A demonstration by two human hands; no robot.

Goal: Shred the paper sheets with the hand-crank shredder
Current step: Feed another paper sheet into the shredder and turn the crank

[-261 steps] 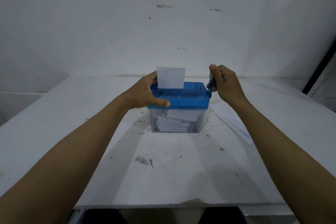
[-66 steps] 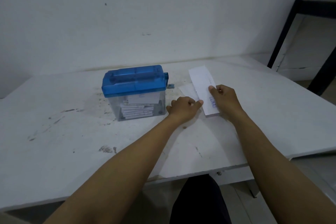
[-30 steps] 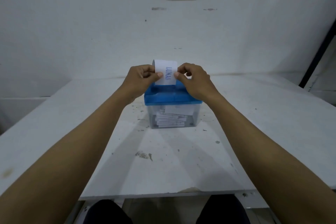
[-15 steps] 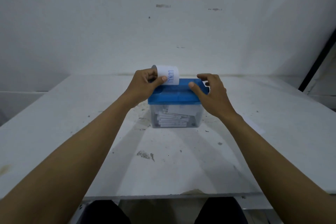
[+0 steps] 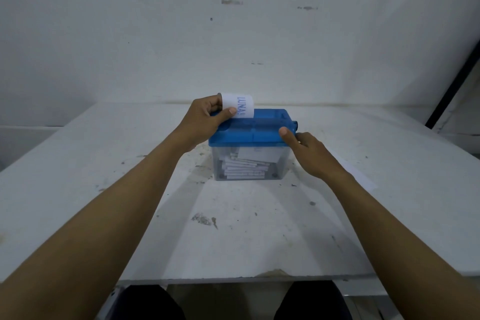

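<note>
Nearest, the stained table (image 5: 233,241) lies bare before the shredder (image 5: 250,145), whose clear bin holds strips (image 5: 244,170). A sheet (image 5: 361,176) lies flat at its right. The right hand (image 5: 309,154) rests loosely open at the lid's right end, thumb on top. Farther back, the left hand (image 5: 205,118) pinches an upright paper (image 5: 240,106) standing at the lid's slot.

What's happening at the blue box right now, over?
Left hand pinching paper slip upright in blue shredder slot. Right hand at lid's crank end, thumb on top. Nothing blocking.
</note>
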